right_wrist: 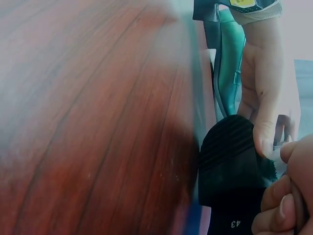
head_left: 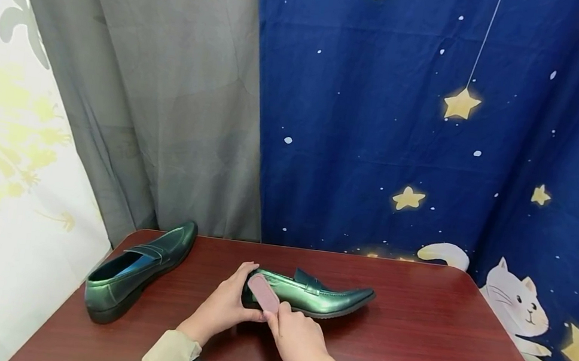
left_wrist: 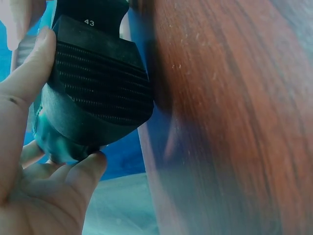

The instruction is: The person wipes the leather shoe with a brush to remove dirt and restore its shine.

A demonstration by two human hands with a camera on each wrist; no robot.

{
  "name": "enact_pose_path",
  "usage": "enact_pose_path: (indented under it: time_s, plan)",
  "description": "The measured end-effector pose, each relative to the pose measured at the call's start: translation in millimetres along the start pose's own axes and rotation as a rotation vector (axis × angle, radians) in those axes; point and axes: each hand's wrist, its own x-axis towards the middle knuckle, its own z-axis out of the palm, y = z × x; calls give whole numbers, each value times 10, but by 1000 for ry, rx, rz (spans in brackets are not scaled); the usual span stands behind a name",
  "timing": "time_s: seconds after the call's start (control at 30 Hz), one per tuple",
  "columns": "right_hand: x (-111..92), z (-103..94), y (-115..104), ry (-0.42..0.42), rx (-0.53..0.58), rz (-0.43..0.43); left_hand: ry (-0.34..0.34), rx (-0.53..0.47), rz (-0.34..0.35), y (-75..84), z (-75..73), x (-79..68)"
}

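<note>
A green metallic loafer [head_left: 302, 293] lies tilted on its side on the table, toe pointing right. My left hand [head_left: 225, 302] grips it round the heel, thumb along the edge of the sole. The black heel [left_wrist: 102, 83] and the number 43 show in the left wrist view. In my right hand [head_left: 298, 332] is a small brush with a pink back [head_left: 263, 293], held against the shoe's side near the heel. Pale bristles [right_wrist: 279, 159] show between the hands in the right wrist view; the hand hides most of the brush.
A second green loafer [head_left: 140, 270] stands at the table's left edge, toe toward the back. The reddish-brown table [head_left: 437, 343] ends at grey [head_left: 180, 101] and blue star-patterned curtains [head_left: 363, 111].
</note>
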Motion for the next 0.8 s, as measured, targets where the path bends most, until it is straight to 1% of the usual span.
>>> enact_pose_path:
  time_s: [0.27,0.43,0.67,0.8]
  plan:
    - [18,40,-49,18,-18,-11,-18,-3,-20,19,-5,-18]
    - [33,52,-64,9,-17,-6,-11,-3,-22,-2,4,-22]
    - [24,78,-59,45,-37,-7,-8,-6,-22,-2,6,-22]
    - [21,83,-54,43,-41,5,-7,-10,-23,5,3,-26]
